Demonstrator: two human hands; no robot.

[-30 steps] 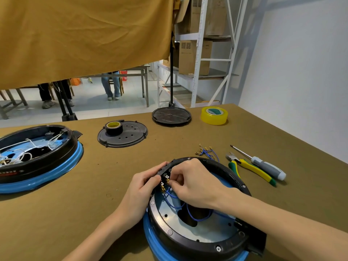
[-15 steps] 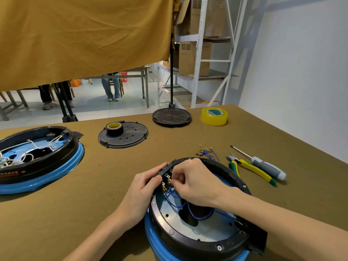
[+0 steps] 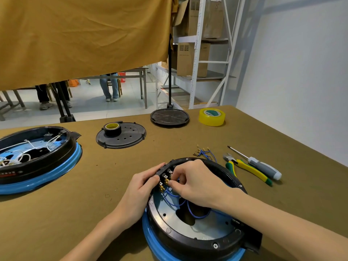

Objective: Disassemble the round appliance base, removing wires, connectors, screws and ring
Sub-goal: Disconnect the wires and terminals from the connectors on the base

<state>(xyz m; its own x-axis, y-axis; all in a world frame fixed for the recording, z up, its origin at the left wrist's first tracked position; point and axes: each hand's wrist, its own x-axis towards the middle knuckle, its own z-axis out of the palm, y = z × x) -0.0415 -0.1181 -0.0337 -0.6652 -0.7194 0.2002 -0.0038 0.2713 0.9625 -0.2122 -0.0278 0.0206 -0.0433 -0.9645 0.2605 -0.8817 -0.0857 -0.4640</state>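
Note:
A round appliance base (image 3: 190, 236), black with a blue ring and a bare metal plate inside, sits at the table's near edge. Blue wires (image 3: 176, 201) loop inside it up to a black connector block (image 3: 165, 172) with brass terminals at its far-left rim. My left hand (image 3: 140, 187) grips that block from the left. My right hand (image 3: 195, 182) pinches a brass terminal on the block with thumb and fingertips. A small bundle of loose blue wires with brass ends (image 3: 204, 152) lies on the table just beyond the base.
Yellow-green pliers (image 3: 246, 169) and a grey screwdriver (image 3: 261, 165) lie right of the base. A second base with white wires (image 3: 35, 157) sits far left. A black cover with a tape roll (image 3: 121, 136), a black disc (image 3: 169, 117) and yellow tape (image 3: 211, 116) stand at the back.
My right fingertips have shifted slightly along the terminals on the connector block. My left hand keeps its grip, and the base has not moved.

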